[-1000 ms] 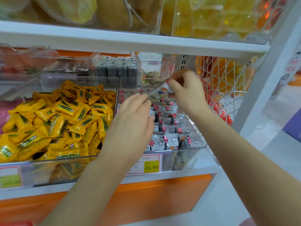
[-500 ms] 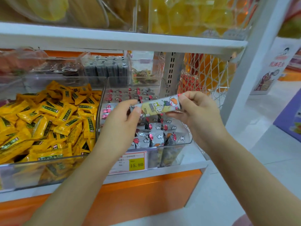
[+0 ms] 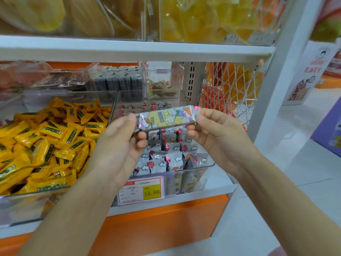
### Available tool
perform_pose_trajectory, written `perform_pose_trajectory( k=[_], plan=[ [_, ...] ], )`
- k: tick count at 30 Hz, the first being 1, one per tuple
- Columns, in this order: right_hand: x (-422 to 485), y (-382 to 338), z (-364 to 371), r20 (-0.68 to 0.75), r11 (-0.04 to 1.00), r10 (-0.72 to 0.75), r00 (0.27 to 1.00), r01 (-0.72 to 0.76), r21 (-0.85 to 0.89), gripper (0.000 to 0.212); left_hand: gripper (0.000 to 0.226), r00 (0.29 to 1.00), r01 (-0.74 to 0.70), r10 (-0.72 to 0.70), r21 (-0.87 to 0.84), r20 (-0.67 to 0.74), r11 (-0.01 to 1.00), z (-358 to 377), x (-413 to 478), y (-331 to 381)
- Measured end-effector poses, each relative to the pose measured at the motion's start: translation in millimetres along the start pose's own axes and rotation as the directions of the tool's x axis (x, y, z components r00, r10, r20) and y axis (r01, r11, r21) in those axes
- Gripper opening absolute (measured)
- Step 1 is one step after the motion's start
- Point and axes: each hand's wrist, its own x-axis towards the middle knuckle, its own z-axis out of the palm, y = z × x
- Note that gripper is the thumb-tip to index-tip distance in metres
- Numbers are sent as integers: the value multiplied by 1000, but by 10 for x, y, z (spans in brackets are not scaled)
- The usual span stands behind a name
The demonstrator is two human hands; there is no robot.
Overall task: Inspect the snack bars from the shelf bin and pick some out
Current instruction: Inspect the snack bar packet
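Silver and shiny, one long snack bar [image 3: 167,117] with cartoon kids on its wrapper is up in the air, just above the clear plastic bin [image 3: 195,179]. We hold it sideways, its right end a bit higher. Our left hand [image 3: 118,146] pinches the left end with thumb and fingers. Our right hand [image 3: 219,133] pinches the right end the same way. Inside the bin lie more silver bars [image 3: 171,159] with red balloons and clouds. Left of the bin sits a heap of yellow candy packets [image 3: 51,141]. On the bin's front is a white and yellow price tag [image 3: 142,191].
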Motion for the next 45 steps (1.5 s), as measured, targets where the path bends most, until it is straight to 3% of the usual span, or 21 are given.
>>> perform_pose_trajectory(
  k=[5,9,13,17,21,23,27,32,38,45],
  plan=[
    [2,-17,-24,12,1000,-22,1000,22,-4,11,6,996,92,-93,-156,-3,983,16,11,18],
    [2,-31,-36,-23,991,-102,995,99,-92,14,28,989,135,-121,-192,86,972,4,10,35],
    [4,-29,-45,-67,966,-174,982,157,-206,13,21,976,69,-55,-61,210,996,-12,17,52],
    [-2,-31,-49,-117,955,-182,976,147,-259,9,31,951,-51,5,141,308,989,-45,-28,75],
    [-15,-39,-52,-148,942,-169,974,115,-316,18,35,943,-251,113,446,312,859,-23,-97,77],
    [-15,-34,-51,-157,919,-195,968,124,-375,17,36,941,-250,109,444,319,861,-5,-114,72],
    [-19,-30,-34,-110,935,-197,974,154,-319,11,32,949,-123,10,342,314,931,14,-107,76],
    [-40,9,-8,-5,894,-170,986,152,-422,29,23,965,-231,122,525,234,819,-36,-44,19],
    [-53,23,27,-33,872,-173,984,137,-470,9,22,934,-333,169,596,315,731,-71,-52,44],
    [-43,55,33,-89,783,-296,951,188,-593,13,18,919,-375,191,615,345,694,-26,-101,23]
  ],
)
